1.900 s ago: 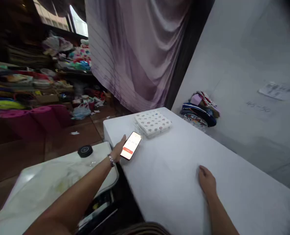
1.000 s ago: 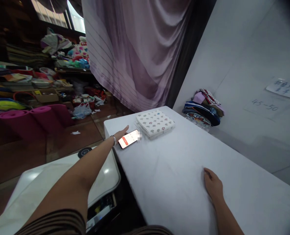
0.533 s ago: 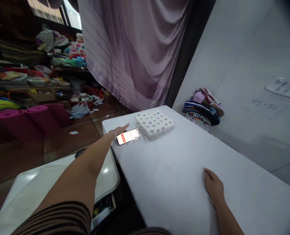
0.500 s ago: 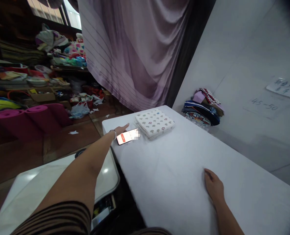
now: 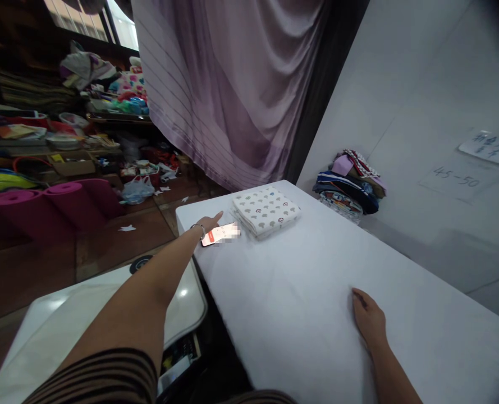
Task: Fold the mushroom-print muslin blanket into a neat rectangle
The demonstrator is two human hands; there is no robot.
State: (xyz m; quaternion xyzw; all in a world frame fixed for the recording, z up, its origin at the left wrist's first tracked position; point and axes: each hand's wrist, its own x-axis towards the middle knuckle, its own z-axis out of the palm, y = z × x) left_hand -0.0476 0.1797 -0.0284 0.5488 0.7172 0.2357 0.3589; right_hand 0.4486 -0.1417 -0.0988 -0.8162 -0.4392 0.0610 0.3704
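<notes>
At the far left of the white table [image 5: 291,292], my left hand [image 5: 209,222] is at a phone [image 5: 219,233] with a lit screen facing up. Its thumb sticks out past the phone's far edge, and the other fingers seem to be under the phone, largely hidden. Just right of the phone lies a folded white cloth [image 5: 268,210] printed with small grey, red and blue motifs; a clear plastic edge shows beside it. My right hand [image 5: 369,317] rests on the tabletop near the right, fingers curled in loosely, with nothing visible in them.
A smaller white table [image 5: 182,314] with a round black object [image 5: 140,264] stands at lower left. A purple curtain [image 5: 249,95] hangs behind. Folded clothes [image 5: 350,185] are stacked by the wall. Pink rolled mats [image 5: 55,207] and clutter fill the left.
The phone has tilted slightly, and my left hand has shifted a little to the right with it. My right hand and the folded cloth stay in place.
</notes>
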